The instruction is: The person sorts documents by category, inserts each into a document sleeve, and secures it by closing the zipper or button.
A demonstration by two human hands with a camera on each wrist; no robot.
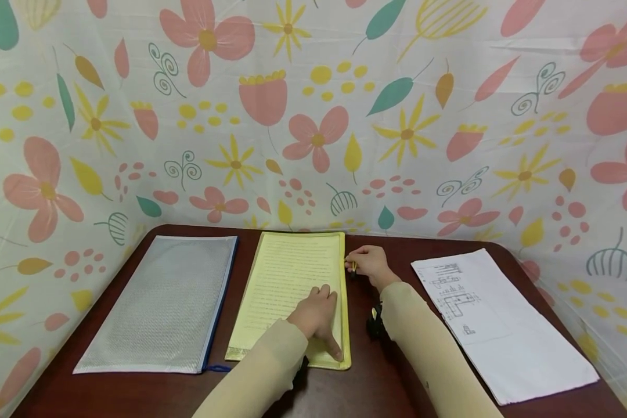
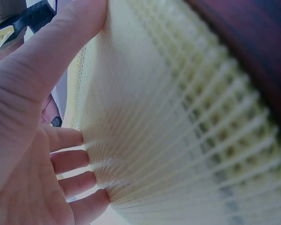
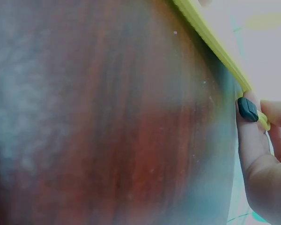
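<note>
A yellow mesh zip folder (image 1: 271,284) lies on the table with a printed sheet showing through it. My left hand (image 1: 316,313) rests on its lower right part, fingers spread and thumb near the lower right corner. In the left wrist view the fingertips (image 2: 96,201) press on the mesh. My right hand (image 1: 367,261) is at the folder's upper right edge. It pinches the zipper pull (image 3: 262,119), a yellow cord with a black end piece, between thumb and fingers. The yellow zipper edge (image 3: 210,40) runs up to that hand in the right wrist view.
To the left lies a grey mesh folder (image 1: 157,302) with a blue zipper edge and a blue pull. White papers (image 1: 522,331) with printed diagrams lie at the right. The dark red table (image 1: 366,371) backs onto a floral curtain (image 1: 313,116).
</note>
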